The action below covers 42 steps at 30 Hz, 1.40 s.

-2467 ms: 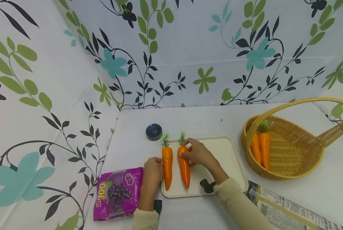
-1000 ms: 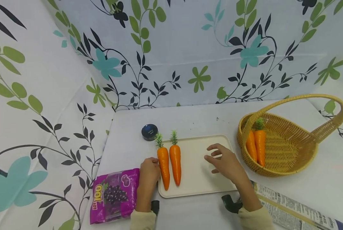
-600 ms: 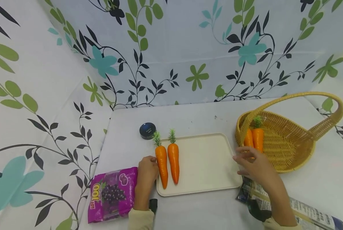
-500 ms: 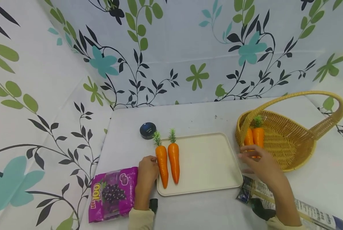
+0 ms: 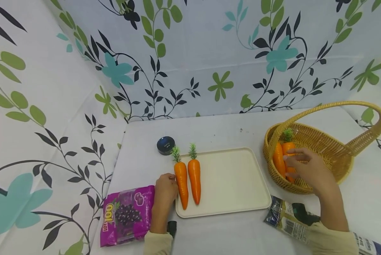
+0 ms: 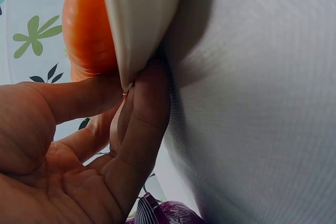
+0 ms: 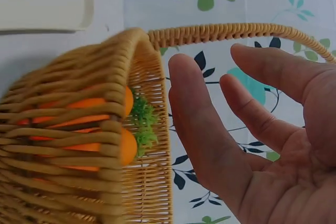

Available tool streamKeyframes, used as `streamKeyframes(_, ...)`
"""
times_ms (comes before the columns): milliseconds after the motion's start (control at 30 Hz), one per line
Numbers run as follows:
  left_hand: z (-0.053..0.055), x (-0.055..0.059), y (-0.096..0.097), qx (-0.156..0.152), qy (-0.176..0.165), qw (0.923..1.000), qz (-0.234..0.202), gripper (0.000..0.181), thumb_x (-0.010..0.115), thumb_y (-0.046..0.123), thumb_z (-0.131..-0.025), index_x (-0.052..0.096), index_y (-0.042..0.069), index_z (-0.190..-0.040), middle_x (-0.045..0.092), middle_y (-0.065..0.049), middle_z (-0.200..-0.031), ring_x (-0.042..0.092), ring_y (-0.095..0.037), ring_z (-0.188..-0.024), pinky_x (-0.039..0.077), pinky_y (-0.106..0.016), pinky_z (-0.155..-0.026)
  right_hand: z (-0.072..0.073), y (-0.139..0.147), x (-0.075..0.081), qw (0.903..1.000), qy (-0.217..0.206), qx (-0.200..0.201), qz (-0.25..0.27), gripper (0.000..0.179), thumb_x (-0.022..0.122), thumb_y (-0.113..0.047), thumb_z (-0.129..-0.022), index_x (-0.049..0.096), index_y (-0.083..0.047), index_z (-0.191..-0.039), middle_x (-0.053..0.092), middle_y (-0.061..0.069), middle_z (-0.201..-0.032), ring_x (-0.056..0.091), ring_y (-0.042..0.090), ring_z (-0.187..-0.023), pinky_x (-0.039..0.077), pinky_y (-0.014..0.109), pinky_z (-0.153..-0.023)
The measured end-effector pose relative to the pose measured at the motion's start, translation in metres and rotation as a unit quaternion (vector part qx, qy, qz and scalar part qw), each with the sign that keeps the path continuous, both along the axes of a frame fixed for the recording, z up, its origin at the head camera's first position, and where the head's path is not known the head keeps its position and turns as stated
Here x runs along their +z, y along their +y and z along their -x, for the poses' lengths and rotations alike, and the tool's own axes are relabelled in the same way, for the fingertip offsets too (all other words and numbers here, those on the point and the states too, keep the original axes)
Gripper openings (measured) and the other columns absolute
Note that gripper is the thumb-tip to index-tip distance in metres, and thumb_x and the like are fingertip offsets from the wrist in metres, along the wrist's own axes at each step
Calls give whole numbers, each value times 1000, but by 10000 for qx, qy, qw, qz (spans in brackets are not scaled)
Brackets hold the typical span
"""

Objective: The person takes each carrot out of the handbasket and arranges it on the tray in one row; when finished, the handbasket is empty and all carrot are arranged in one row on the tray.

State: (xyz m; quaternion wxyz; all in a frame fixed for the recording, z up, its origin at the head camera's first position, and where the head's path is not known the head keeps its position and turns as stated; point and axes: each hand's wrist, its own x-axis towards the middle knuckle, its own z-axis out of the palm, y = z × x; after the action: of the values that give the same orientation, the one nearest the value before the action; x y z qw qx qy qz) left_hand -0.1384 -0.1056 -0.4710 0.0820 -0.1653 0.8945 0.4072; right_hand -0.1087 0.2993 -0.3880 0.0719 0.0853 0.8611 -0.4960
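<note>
My left hand [image 5: 166,188] pinches the left edge of a cream rectangular tray [image 5: 231,184]. In the left wrist view the thumb lies over the tray's rim [image 6: 137,19] and a finger under it. Two orange carrots with green tops lie side by side at the tray's left: one carrot [image 5: 181,184] by my left hand, another carrot [image 5: 194,180] to its right. My right hand [image 5: 311,170] hovers over the wicker basket [image 5: 324,145], fingers spread and holding nothing. Two more carrots [image 5: 278,159] lie in the basket; my fingers partly cover the right one in the head view.
A purple candy bag with grapes printed on it [image 5: 128,214] lies left of my left forearm. Behind the tray's left corner sits a round dark-blue container [image 5: 166,145]. A long printed packet [image 5: 292,226] lies under my right forearm. The basket's tall handle [image 5: 330,104] arches above it.
My right hand let go of the right carrot on the tray and moved right, to over the basket. That carrot now lies closer to the left one. My left hand has stayed at the tray's edge.
</note>
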Motion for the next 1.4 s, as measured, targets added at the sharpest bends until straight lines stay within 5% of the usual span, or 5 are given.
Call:
streamKeyframes(533, -2, 2, 0, 59, 44, 9999, -80, 31, 56, -2, -96, 67, -10, -124, 70, -27, -115, 69, -26, -79, 60, -31, -61, 64, 27, 17, 9982, 48, 436, -399, 55, 54, -34, -107, 45, 6, -144, 47, 38, -139, 68, 41, -104, 62, 43, -80)
streamKeyframes(767, -1, 0, -1, 96, 110, 9999, -86, 30, 55, -2, -95, 68, -9, -122, 70, -26, -115, 69, -28, -84, 62, -35, -66, 89, 39, 15, 9924, -147, 845, -878, 70, 57, -40, -105, 35, 10, -148, 44, 40, -141, 69, 44, -105, 50, 61, -98)
streamKeyframes(1000, -1, -1, -1, 109, 169, 9998, -89, 30, 56, -4, -94, 68, -10, -121, 70, -27, -114, 69, -27, -81, 61, -33, -63, 97, 50, 1, 9935, -540, 837, -557, 52, 59, -29, -105, 45, 6, -141, 43, 38, -143, 61, 43, -112, 61, 45, -83)
streamKeyframes(1200, -1, -1, -1, 88, 153, 9997, -138, 31, 57, -4, -94, 68, -10, -122, 70, -27, -113, 68, -25, -75, 58, -29, -56, 97, 63, -10, 9932, -565, 828, -586, 44, 53, -20, -108, 46, 12, -137, 44, 41, -143, 60, 47, -114, 61, 47, -83)
streamKeyframes(1400, 0, -2, -1, 67, 153, 9998, -123, 32, 56, -4, -93, 68, -10, -122, 70, -27, -114, 67, -25, -74, 57, -29, -55, 96, 72, -19, 9879, -617, 890, -1111, 49, 63, -21, -102, 47, 12, -135, 44, 43, -140, 71, 32, -88, 62, 44, -76)
